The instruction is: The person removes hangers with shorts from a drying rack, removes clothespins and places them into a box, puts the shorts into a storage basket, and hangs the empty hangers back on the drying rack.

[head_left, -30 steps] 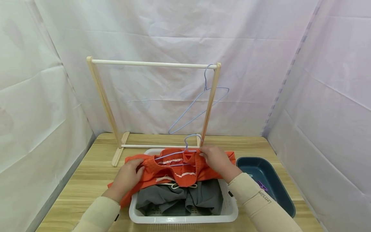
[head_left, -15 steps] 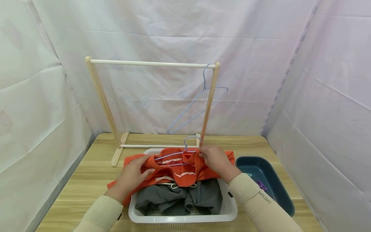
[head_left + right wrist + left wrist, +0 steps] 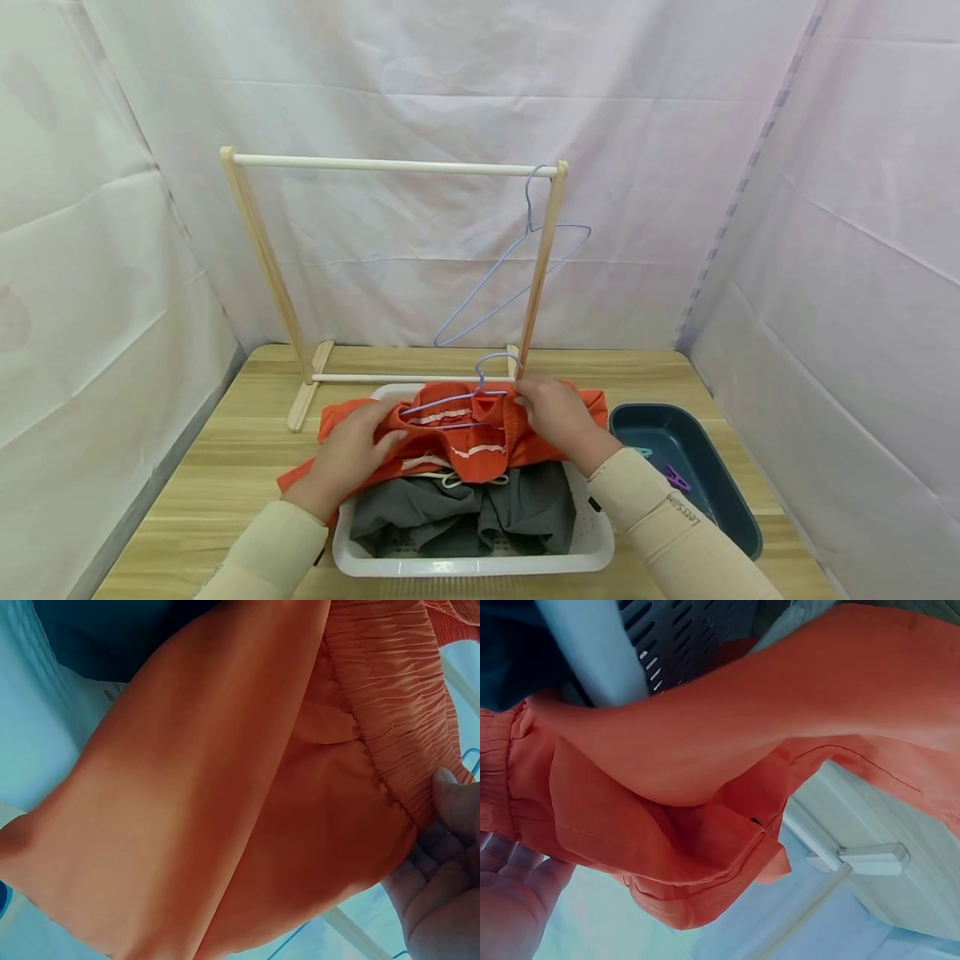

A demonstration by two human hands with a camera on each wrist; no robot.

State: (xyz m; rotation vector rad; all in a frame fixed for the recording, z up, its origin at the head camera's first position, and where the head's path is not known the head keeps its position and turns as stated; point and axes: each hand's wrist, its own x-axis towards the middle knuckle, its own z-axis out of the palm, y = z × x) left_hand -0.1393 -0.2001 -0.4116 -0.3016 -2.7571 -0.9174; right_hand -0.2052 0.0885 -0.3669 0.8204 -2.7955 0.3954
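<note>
Orange shorts (image 3: 480, 454) with a gathered elastic waistband lie spread over a white basket (image 3: 472, 568). A lilac wire hanger (image 3: 438, 403) sits inside the waist opening, its hook standing up behind. At the left end of the waistband, my left hand (image 3: 348, 454) holds the fabric between thumb and fingers; in the left wrist view its fingertips (image 3: 525, 862) meet the gathered edge. My right hand (image 3: 558, 417) pinches the waistband at the right end, with the thumb on the elastic in the right wrist view. Below the shorts, a grey garment (image 3: 465, 512) fills the basket.
Behind the basket stands a wooden rack (image 3: 266, 258) with a white rail (image 3: 390, 164). A blue wire hanger (image 3: 480, 287) hangs at the rail's right end. To the right, a dark teal tray (image 3: 720, 475) holds a purple clothespin (image 3: 677, 477) and a small light-teal piece (image 3: 643, 452).
My left hand has shifted right along the waistband, its thumb now farther over the fabric. My right hand, the shorts and the hanger stay nearly where they were.
</note>
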